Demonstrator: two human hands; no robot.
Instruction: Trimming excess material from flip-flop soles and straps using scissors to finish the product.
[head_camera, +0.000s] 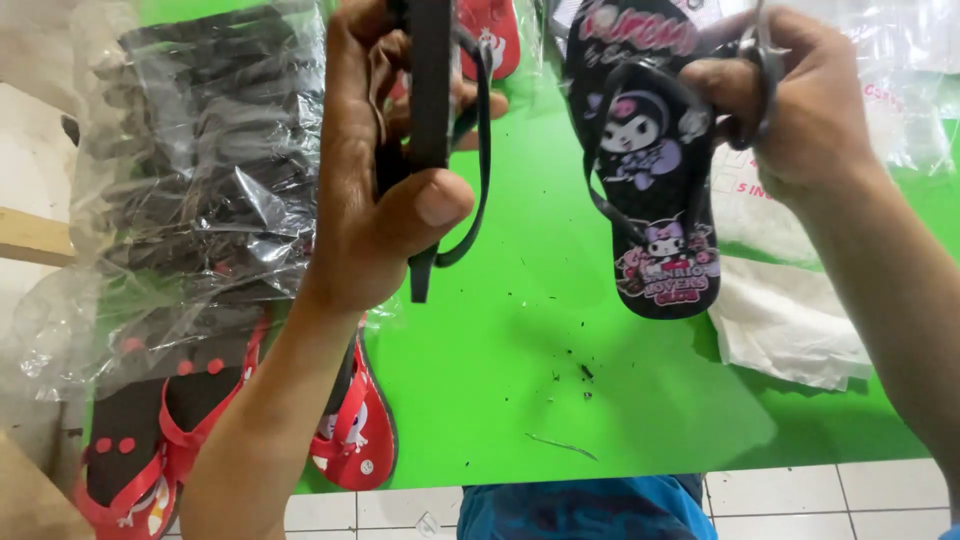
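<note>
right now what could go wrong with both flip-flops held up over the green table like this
The left hand pinches a black flip-flop edge-on, so it could twist out of the grip. The right hand holds the printed black flip-flop by its strap, together with what look like scissors; the blades might nick the strap or a finger. Either sandal, if dropped, would likely land among the black scraps on the green table.

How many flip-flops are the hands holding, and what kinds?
Plain black rubber flip-flop, in the left hand: 1
Black rubber flip-flop with cartoon pictures, in the right hand: 1
Total: 2
</note>
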